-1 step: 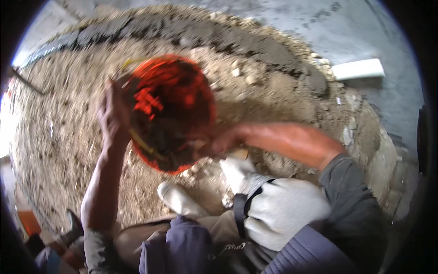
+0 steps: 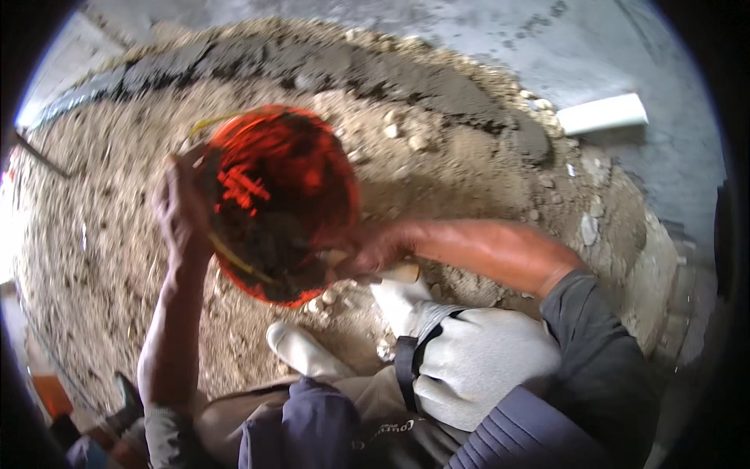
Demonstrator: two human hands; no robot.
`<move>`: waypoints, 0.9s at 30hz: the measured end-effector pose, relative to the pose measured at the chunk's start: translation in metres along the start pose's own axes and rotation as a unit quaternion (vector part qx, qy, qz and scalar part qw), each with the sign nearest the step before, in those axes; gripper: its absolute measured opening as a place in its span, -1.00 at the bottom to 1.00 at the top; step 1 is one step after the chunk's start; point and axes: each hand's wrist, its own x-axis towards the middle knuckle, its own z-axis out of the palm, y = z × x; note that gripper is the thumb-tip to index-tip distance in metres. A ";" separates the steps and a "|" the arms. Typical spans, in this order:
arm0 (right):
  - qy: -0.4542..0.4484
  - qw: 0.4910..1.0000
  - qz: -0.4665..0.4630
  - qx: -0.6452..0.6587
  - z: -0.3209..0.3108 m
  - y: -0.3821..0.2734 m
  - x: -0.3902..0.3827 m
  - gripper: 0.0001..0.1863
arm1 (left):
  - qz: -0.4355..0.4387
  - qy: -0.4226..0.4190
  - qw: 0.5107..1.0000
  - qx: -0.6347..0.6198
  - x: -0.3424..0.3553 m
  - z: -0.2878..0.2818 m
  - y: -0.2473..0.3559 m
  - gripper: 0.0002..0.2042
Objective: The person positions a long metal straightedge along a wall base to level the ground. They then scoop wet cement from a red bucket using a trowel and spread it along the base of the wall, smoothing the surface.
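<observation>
An orange-red bucket [image 2: 355,184] is tilted with its mouth toward me, above the sandy ground. Dark grey mortar [image 2: 285,234] lies inside and smears its wall. A yellow bail handle [image 2: 242,262] hangs across the near left side. My left hand [image 2: 181,203] is closed on the bucket's left rim. At the lower right of the mouth, my right hand [image 2: 375,250] is closed round a tool whose pale wooden handle [image 2: 404,273] shows below the palm. The tool's working end is hidden in the shadowed bucket, so its kind cannot be told.
A band of wet grey mortar [image 2: 351,66] curves along the far side of the dirt [image 2: 117,234]. Beyond it lies a grey concrete floor [image 2: 609,59] with a white pipe piece [image 2: 603,115]. My white boots [image 2: 305,348] stand near the bucket. Another person's leg [image 2: 117,414] shows at lower left.
The whole view has shifted slightly, so the scene sits a little lower and further left. Both hands keep their hold.
</observation>
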 end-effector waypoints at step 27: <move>0.614 0.597 0.392 -0.337 -0.194 0.176 -0.266 -0.62 | -0.095 0.021 0.993 -0.064 0.058 -0.087 0.001 -0.43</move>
